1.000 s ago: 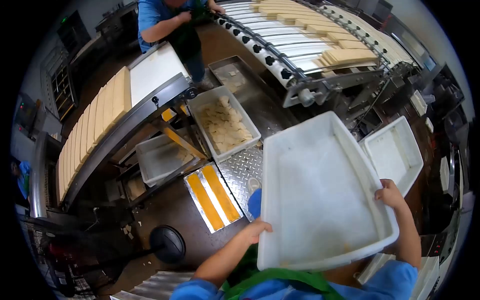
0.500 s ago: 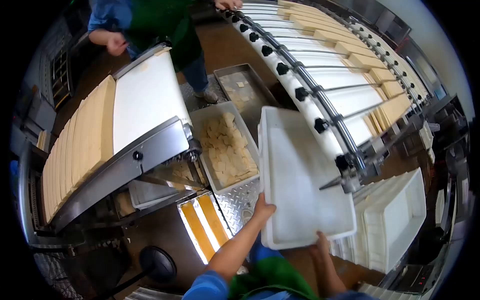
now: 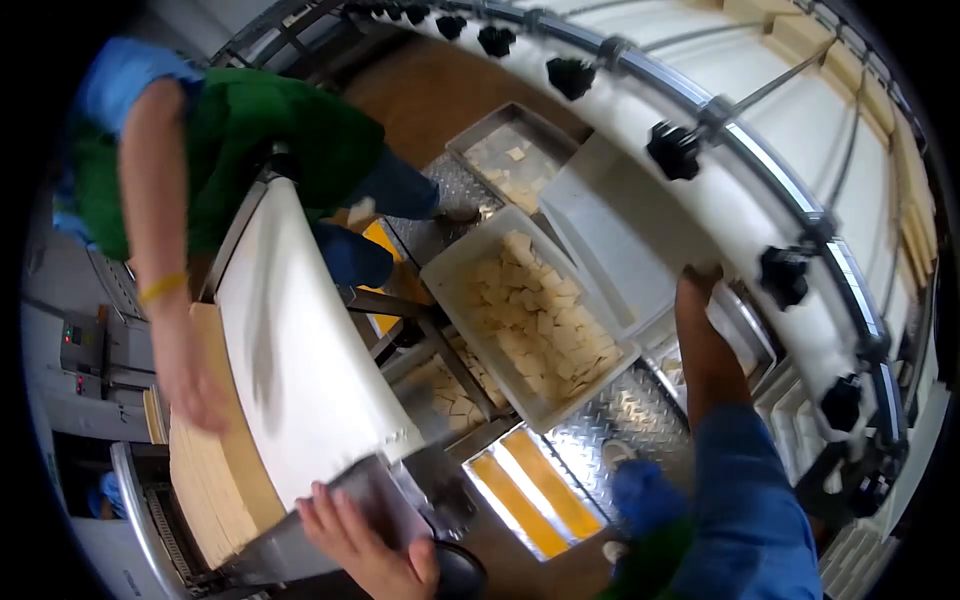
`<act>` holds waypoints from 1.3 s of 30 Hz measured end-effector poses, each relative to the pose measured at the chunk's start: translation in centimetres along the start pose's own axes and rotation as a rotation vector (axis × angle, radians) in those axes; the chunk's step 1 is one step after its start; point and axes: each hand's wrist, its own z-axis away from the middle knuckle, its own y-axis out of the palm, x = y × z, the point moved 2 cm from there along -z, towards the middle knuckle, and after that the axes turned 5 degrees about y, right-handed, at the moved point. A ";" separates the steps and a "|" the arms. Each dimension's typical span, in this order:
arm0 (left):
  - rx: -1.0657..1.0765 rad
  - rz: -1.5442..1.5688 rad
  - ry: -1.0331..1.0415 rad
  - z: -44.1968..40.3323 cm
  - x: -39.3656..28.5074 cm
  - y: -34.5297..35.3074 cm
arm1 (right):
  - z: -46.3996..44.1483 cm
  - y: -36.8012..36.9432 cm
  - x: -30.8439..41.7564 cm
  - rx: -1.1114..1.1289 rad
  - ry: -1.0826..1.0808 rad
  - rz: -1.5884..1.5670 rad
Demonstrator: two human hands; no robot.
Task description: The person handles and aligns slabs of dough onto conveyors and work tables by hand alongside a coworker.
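My left hand [image 3: 365,545] lies with its fingers spread against the metal end plate of the left conveyor [image 3: 310,350]. On the right, my right hand [image 3: 703,275] is at the edge of an empty white tub [image 3: 625,225], its fingers partly hidden in shadow. The tub sits low, partly under the right conveyor, beside a white tub of dough pieces [image 3: 540,325]. Stacked pale dough sheets [image 3: 215,440] lie on the left conveyor's belt.
A co-worker in a green apron [image 3: 270,150] stands at upper left, a hand [image 3: 195,385] over the dough sheets. The right conveyor's rail [image 3: 760,160] with black knobs crosses the upper right. A metal tray [image 3: 515,150] and yellow-striped step [image 3: 535,490] are below.
The empty tub has moved forward and down beside the dough-piece tub. My left hand has left it and moved to the left conveyor. The co-worker has reached over the dough sheets.
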 end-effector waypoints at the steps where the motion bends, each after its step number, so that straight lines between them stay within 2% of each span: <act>1: 0.086 -0.011 0.014 -0.5 0.7 0.7 | -1.3 1.4 0.5 -0.016 -0.029 0.072; 5: -0.001 0.055 -0.009 -0.6 -0.5 2.4 | -11.4 3.1 0.3 -0.100 -0.079 0.012; 10: -0.025 0.011 0.108 0.4 1.1 1.8 | -10.8 3.9 -1.0 -0.079 -0.015 0.033; 13: 0.107 0.034 0.031 1.7 1.2 1.4 | -7.8 3.7 -3.1 -0.015 0.082 0.047; 16: 0.143 0.053 0.019 2.0 1.3 1.5 | -2.7 2.7 -7.5 0.148 0.274 0.036; 17: 0.076 0.092 0.091 1.0 1.4 1.5 | -0.5 2.0 -9.1 0.225 0.373 0.021; 18: 0.102 0.054 0.111 1.0 1.3 1.8 | 2.0 1.3 -11.0 0.325 0.500 0.008; 20: 0.120 0.073 0.020 0.8 1.2 1.7 | 6.6 -1.0 -14.1 0.528 0.754 0.016; 22: 0.100 0.106 0.013 0.4 1.1 2.1 | 10.9 -2.6 -16.0 0.751 0.958 0.068; 24: 0.083 0.116 0.016 0.4 1.0 1.9 | 14.9 -4.7 -15.5 0.896 1.030 0.160; 27: 0.114 0.186 0.008 0.5 1.0 2.0 | 19.6 -8.2 -10.0 0.922 0.994 0.295; 29: 0.121 0.202 0.006 0.3 1.0 2.1 | 20.8 -9.1 -7.5 0.976 0.832 0.443; 30: 0.111 0.199 0.005 0.1 1.1 1.9 | 21.5 -9.6 -5.8 0.984 0.824 0.449; 32: 0.126 0.226 0.001 0.4 0.7 2.3 | 22.0 -10.7 -2.8 1.039 0.561 0.503; 33: 0.108 0.219 -0.002 -0.2 0.4 1.9 | 22.6 -10.7 -1.0 0.980 0.506 0.549; 34: 0.111 0.211 0.014 -0.3 0.2 1.9 | 23.2 -10.4 0.3 1.023 0.469 0.566; 36: 0.212 0.266 -0.001 -0.5 0.0 1.8 | 24.5 -9.6 3.8 0.836 -0.189 0.407; 38: 0.238 0.408 -0.036 -1.7 0.5 0.1 | 26.0 -6.8 7.2 0.940 -0.197 0.012; 39: 0.174 0.387 -0.044 -1.5 0.7 -0.4 | 28.9 -8.1 12.0 0.954 -0.284 -0.042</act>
